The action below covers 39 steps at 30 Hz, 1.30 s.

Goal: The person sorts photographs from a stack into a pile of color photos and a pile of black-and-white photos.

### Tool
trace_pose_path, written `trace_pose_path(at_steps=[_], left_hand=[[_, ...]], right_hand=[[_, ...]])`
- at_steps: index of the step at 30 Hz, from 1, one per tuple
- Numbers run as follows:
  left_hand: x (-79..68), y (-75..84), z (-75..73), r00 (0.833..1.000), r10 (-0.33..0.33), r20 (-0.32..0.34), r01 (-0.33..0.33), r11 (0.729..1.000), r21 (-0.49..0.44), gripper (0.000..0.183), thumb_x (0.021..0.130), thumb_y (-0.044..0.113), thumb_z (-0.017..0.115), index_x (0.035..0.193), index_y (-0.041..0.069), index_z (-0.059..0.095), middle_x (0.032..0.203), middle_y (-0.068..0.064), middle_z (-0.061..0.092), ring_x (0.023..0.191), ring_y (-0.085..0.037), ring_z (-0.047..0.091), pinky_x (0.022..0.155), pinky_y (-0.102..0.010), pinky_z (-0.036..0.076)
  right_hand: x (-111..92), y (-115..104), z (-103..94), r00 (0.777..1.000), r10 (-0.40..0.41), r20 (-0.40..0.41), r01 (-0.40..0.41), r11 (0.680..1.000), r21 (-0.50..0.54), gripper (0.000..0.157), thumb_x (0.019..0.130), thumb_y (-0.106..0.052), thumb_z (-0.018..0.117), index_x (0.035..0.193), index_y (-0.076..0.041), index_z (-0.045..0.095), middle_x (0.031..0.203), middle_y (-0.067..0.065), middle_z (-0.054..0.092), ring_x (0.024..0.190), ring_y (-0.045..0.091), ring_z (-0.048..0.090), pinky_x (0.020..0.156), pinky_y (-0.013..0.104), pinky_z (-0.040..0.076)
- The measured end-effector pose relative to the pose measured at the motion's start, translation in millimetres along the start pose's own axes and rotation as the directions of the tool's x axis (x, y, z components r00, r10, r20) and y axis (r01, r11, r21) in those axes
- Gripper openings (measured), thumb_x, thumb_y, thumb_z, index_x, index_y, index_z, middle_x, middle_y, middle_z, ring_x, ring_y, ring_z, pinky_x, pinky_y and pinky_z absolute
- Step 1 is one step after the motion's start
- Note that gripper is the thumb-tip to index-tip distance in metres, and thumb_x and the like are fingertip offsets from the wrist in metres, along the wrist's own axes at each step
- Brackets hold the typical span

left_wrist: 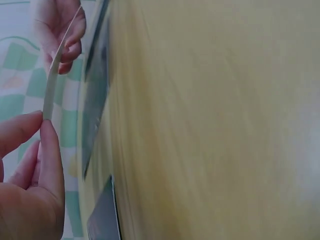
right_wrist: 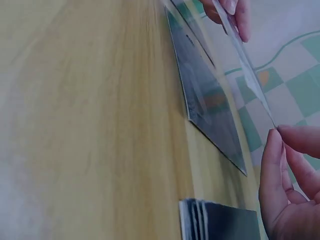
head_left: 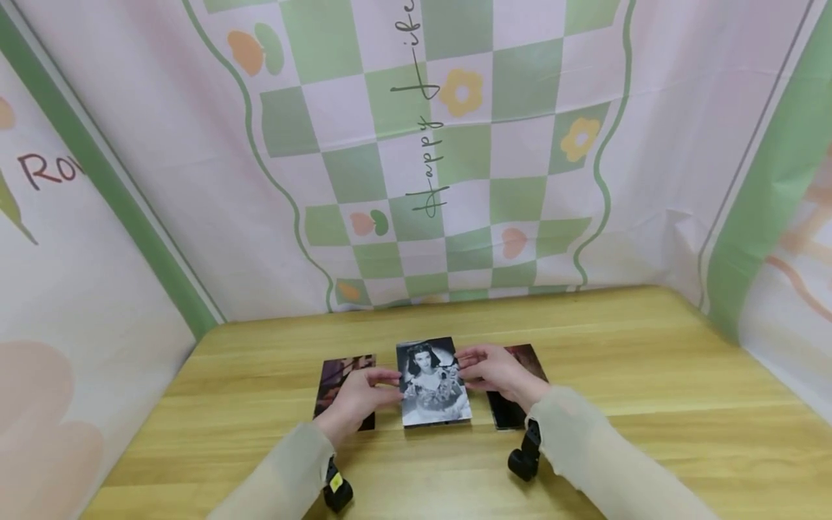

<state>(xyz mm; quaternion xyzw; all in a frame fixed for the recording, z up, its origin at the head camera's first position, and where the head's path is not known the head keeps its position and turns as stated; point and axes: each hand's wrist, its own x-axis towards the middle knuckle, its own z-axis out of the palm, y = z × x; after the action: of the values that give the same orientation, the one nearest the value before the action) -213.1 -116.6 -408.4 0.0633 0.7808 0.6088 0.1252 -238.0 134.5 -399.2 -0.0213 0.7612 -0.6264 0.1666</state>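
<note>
A black-and-white photo card of a person in a patterned dress is held above the table between both hands. My left hand pinches its left edge between thumb and finger, while my right hand pinches the right edge. Seen edge-on in the left wrist view, the raised card is thin and slightly bowed. Below it, another card lies flat on the table, mostly hidden in the head view.
A dark reddish card lies on the table to the left, partly behind the left hand. To the right is a small stack of dark cards. A patterned cloth hangs behind the wooden table.
</note>
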Motion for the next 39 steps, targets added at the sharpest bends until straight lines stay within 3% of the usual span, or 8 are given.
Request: trace_pose_path(at_steps=[8, 14, 23, 29, 39], left_hand=[[6.0, -4.6, -4.3, 1.000, 0.000, 0.003, 0.000, 0.994, 0.114, 0.035, 0.080, -0.004, 0.069, 0.113, -0.007, 0.062, 0.103, -0.016, 0.065, 0.089, -0.018, 0.064, 0.075, -0.031, 0.058], [8.9, -5.2, 0.5, 1.000, -0.020, -0.003, 0.020, 0.981, 0.190, 0.034, 0.077, -0.003, 0.072, 0.109, -0.004, 0.065, 0.100, -0.013, 0.067, 0.088, -0.017, 0.063, 0.074, -0.031, 0.058], [16.8, -4.4, 3.2, 0.999, -0.026, -0.034, 0.034, 0.960, 0.280, 0.030, 0.074, -0.002, 0.074, 0.104, -0.001, 0.067, 0.093, -0.008, 0.067, 0.084, -0.015, 0.061, 0.075, -0.030, 0.056], [15.9, -2.7, 4.4, 0.999, -0.015, -0.047, 0.030, 0.939, 0.343, 0.031, 0.074, 0.000, 0.075, 0.104, 0.000, 0.068, 0.097, -0.008, 0.068, 0.089, -0.018, 0.062, 0.079, -0.033, 0.055], [13.7, 1.2, 5.6, 0.999, -0.014, -0.044, 0.029, 0.937, 0.347, 0.032, 0.074, 0.000, 0.075, 0.105, -0.001, 0.067, 0.101, -0.009, 0.068, 0.093, -0.020, 0.062, 0.079, -0.033, 0.056]], right_hand=[[12, 6, 8.5, 1.000, -0.017, -0.021, 0.015, 0.996, -0.092, 0.038, 0.083, 0.010, 0.061, 0.121, 0.010, 0.054, 0.094, 0.013, 0.059, 0.075, 0.014, 0.062, 0.068, 0.032, 0.059], [16, 9, 9.3, 0.998, -0.022, -0.052, 0.014, 0.987, -0.161, 0.037, 0.078, 0.015, 0.063, 0.115, 0.011, 0.057, 0.089, 0.014, 0.058, 0.073, 0.017, 0.061, 0.067, 0.034, 0.059], [15, 4, 13.8, 0.996, -0.041, -0.085, 0.018, 0.968, -0.250, 0.036, 0.076, 0.011, 0.067, 0.111, 0.011, 0.059, 0.088, 0.015, 0.059, 0.071, 0.018, 0.061, 0.067, 0.034, 0.059], [16, 2, 17.2, 0.993, -0.048, -0.109, 0.012, 0.950, -0.311, 0.033, 0.075, 0.010, 0.069, 0.107, 0.010, 0.062, 0.086, 0.014, 0.060, 0.070, 0.017, 0.060, 0.065, 0.033, 0.058], [16, 1, 18.4, 0.988, -0.093, -0.124, 0.036, 0.917, -0.398, 0.030, 0.071, 0.010, 0.070, 0.100, 0.008, 0.064, 0.082, 0.012, 0.061, 0.069, 0.017, 0.058, 0.059, 0.031, 0.056]])
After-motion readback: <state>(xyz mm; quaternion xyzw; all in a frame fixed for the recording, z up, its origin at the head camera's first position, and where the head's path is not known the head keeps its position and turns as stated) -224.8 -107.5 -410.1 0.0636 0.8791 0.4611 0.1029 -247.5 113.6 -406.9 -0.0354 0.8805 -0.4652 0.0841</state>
